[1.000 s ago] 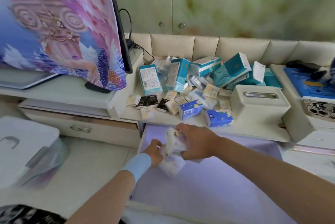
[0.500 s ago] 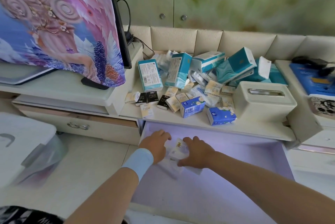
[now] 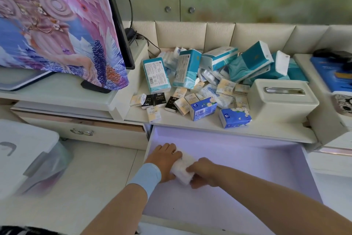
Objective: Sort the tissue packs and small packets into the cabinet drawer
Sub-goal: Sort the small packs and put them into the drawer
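The cabinet drawer stands pulled out, its pale lilac floor mostly bare. Near its front-left corner lies a white tissue pack, pressed on the drawer floor between both hands. My left hand, with a light blue wristband, rests on the pack's left end. My right hand grips its right end. On the counter above lies a heap of teal tissue packs, two blue packs and several small cream and black packets.
A cream tissue box with a metal slot stands right of the heap. A TV under a patterned cloth fills the left. A shut drawer lies below it. A white lidded bin stands on the floor, left.
Both hands came down from above the drawer's rim onto its floor with the white pack, then shifted toward the front-left. The view has tilted slightly.
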Available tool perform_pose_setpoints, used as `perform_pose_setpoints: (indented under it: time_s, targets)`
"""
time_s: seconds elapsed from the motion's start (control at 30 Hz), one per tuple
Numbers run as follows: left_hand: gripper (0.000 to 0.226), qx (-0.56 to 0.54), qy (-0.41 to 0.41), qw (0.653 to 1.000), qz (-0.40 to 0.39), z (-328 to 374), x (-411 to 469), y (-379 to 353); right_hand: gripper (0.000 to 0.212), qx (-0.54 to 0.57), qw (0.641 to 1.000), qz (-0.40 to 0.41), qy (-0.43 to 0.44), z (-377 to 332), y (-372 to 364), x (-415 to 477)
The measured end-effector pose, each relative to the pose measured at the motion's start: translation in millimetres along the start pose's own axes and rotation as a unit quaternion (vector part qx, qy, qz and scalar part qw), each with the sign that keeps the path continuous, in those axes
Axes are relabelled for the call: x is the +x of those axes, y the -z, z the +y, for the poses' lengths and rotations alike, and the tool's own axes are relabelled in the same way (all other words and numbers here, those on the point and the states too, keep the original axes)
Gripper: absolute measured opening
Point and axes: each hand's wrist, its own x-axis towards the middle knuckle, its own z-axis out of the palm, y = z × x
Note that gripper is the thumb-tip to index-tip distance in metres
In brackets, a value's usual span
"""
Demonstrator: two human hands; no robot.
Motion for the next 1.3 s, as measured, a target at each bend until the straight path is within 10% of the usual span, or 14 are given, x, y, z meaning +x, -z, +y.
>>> perform_pose_setpoints:
  time_s: [0.13,0.3,0.5,0.97,1.3]
  targets:
    - [0.069,-0.001,0.031,0.999,-0.004,-5.8,5.7,-1.1,0.074,0.122,0.989,0.036,0.074,-9.1,-2.9,9.3]
    - [0.085,0.007,0.049,0.999,-0.016,-10.8,11.8,-4.0,0.018,0.066,0.998,0.004,0.019,-23.5,1.3,4.5]
    - [0.073,0.015,0.084,0.996,0.024,-26.2,17.9,-9.6,0.06,0.086,0.993,-0.053,0.06,-36.0,6.5,16.9]
    - [0.086,0.044,0.106,0.988,0.104,-39.0,43.8,-19.0,0.055,0.081,0.993,-0.027,0.08,-37.4,6.1,30.1]
    - [0.051,-0.028,0.092,0.994,0.043,-26.5,39.6,7.3,0.054,-0.272,0.946,0.014,0.177,-59.4,18.0,11.6]
